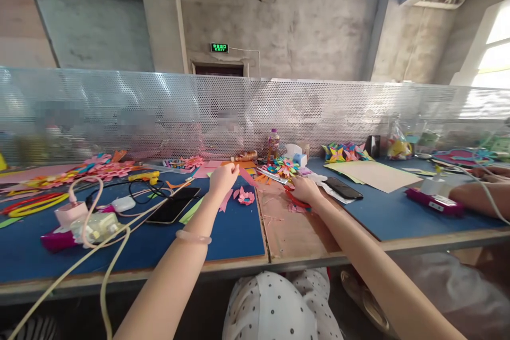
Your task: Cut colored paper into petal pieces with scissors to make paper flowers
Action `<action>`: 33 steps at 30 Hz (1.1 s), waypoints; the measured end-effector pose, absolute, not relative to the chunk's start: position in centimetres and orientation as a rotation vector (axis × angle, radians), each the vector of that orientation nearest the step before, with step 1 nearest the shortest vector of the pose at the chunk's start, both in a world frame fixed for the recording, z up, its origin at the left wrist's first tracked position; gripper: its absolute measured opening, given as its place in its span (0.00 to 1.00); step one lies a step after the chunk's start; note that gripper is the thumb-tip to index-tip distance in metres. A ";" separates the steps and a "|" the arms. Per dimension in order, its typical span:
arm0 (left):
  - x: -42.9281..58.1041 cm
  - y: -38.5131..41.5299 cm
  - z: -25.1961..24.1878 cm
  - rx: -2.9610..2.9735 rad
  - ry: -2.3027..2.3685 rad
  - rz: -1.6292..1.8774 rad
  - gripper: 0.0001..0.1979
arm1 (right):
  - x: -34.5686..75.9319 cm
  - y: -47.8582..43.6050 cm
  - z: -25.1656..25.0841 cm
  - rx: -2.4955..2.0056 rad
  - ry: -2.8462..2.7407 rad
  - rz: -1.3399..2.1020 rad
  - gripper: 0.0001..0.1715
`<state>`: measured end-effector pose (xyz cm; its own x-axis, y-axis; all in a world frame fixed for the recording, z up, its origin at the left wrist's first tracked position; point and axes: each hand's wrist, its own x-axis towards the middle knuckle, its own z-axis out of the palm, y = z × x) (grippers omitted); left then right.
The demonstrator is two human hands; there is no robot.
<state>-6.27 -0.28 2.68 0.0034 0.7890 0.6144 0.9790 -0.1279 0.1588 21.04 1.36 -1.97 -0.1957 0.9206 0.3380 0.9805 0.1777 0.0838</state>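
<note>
My left hand [224, 176] is closed in a pinch over the back of the blue board, with a pink paper strip [248, 177] running right from its fingertips. To its right, my right hand [306, 191] is wrapped round the red handles of a pair of scissors [272, 175], the blades pointing left toward the strip. Below the strip lies a pink paper flower [246, 197] with a blue-green centre. Just behind the scissors sits a multicoloured paper flower [287, 166]. Whether the blades touch the strip I cannot tell.
Phones [174, 205] [343, 188], cables and a power strip [59, 239] lie about. A drink bottle [273, 144] stands before the perforated metal screen [223, 101]. Paper sheets [378, 175] lie right. Another person's forearm [480, 197] rests at far right, near a magenta power strip [434, 202].
</note>
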 end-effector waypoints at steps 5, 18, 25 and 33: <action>-6.3 -0.3 2.7 -1.953 -1.871 -0.881 0.21 | 21.4 1.7 -2.3 -1.854 -2.218 -0.459 0.24; -6.4 -0.2 2.3 -1.969 -1.820 -0.966 0.21 | 21.8 2.4 -2.9 -1.799 -2.203 -0.474 0.24; -6.1 -0.2 2.1 -1.979 -1.792 -0.977 0.21 | 21.7 2.5 -2.8 -1.793 -2.290 -0.484 0.19; -5.9 -0.2 2.0 -2.013 -1.782 -0.967 0.22 | 21.5 2.1 -2.5 -1.789 -2.236 -0.441 0.20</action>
<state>-5.93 -0.22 1.96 0.0128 0.7663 0.6424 0.9563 -0.1971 0.2160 21.54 2.06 -2.54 -0.2193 0.9019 0.3721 0.9757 0.2033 0.0822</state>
